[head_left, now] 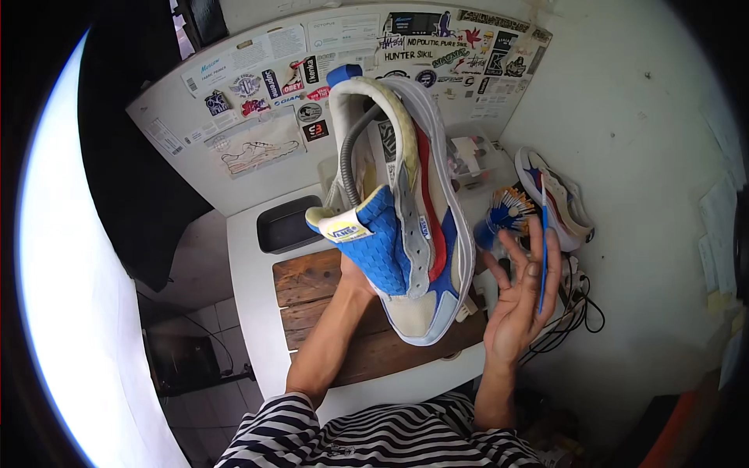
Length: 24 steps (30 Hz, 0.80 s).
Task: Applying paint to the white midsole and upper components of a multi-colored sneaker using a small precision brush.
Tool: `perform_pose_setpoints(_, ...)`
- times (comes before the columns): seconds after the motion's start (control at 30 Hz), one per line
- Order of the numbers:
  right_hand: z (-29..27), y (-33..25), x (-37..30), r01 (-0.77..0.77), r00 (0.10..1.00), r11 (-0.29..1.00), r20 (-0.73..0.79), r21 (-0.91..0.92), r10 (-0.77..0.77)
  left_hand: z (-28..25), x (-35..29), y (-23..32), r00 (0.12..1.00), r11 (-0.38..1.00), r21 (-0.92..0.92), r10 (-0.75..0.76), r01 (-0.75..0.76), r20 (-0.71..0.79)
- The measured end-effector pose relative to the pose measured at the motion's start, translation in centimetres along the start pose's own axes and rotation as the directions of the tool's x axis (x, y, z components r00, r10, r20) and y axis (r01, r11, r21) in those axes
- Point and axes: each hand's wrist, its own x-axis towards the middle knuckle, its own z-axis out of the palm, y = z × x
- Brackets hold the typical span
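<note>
A sneaker (406,312) in cream, blue, red and grey is held up in front of me, toe toward me. Its eyelets have no laces, and the blue woven tongue (380,243) flops forward. A grey coiled spring (349,160) bends inside the opening. My left hand (356,278) supports the shoe from underneath; most of its fingers are hidden behind it. To the right, my right hand (516,304) is raised palm up, apart from the shoe. A slim blue stick, like a paintbrush handle (544,269), is held upright among its partly spread fingers.
A wooden board (300,300) lies on the white table (253,343), with a dark tray (290,222) behind it. At the right stand a holder of thin sticks (507,210), a second sneaker (573,214) and black cables (589,308). A stickered panel (234,140) rises at the back.
</note>
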Motion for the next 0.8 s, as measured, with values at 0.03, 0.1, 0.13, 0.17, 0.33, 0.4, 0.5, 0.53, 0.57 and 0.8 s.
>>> perform_pose_setpoints(0.03, -0.3, 0.2, -0.6, -0.052, 0.998, 0.998, 0.039, 0.030, 0.051, -0.2, -0.3, -0.5, 0.973, 0.972, 0.227, -0.010, 0.064, -0.231)
perform_pose_setpoints(0.1, -0.9, 0.1, -1.1, -0.085, 0.996, 0.996, 0.016, 0.022, 0.085, 6.8, 2.4, -0.3, 0.914, 0.921, -0.388, -0.190, 0.039, -0.358)
perform_pose_setpoints(0.13, -1.2, 0.1, -1.2, -0.068, 0.997, 0.998, 0.027, 0.014, 0.067, 7.1, 2.0, -0.6, 0.936, 0.967, -0.218, -0.192, 0.130, -0.295)
perform_pose_setpoints(0.17, -1.6, 0.1, -1.3, -0.052, 0.998, 0.999, 0.038, 0.004, 0.052, 7.1, 1.6, -0.8, 0.950, 0.978, -0.037, -0.208, 0.205, -0.233)
perform_pose_setpoints(0.33, -3.2, -1.8, -1.1, -0.010, 0.998, 0.994, -0.057, -0.113, 0.004, 4.6, -0.8, -0.7, 0.955, 0.960, -0.228, -0.210, 0.160, -0.212)
perform_pose_setpoints(0.4, -4.3, -1.7, -0.7, 0.004, 1.000, 0.994, -0.014, -0.110, -0.006, 3.6, -1.8, -0.5, 0.960, 0.948, -0.280, -0.208, 0.150, -0.189)
perform_pose_setpoints(0.5, -4.7, -1.5, -0.3, 0.021, 1.000, 0.992, -0.008, -0.124, -0.022, 3.2, -2.7, -0.1, 0.970, 0.926, -0.351, -0.199, 0.139, -0.141)
perform_pose_setpoints(0.53, -4.9, -1.4, -0.1, 0.021, 0.999, 0.995, 0.029, -0.101, -0.018, 3.1, -2.9, 0.1, 0.975, 0.920, -0.369, -0.187, 0.132, -0.119)
perform_pose_setpoints(0.57, -4.9, -1.2, 0.1, 0.021, 0.998, 0.997, 0.068, -0.074, -0.016, 3.0, -3.4, 0.6, 0.972, 0.941, -0.321, -0.165, 0.104, -0.168)
perform_pose_setpoints(0.8, -4.1, 1.4, 1.2, 0.022, 0.967, 0.963, 0.249, -0.268, 0.048, 1.8, -4.6, 2.7, 0.983, 0.991, -0.130, 0.002, -0.026, -0.181)
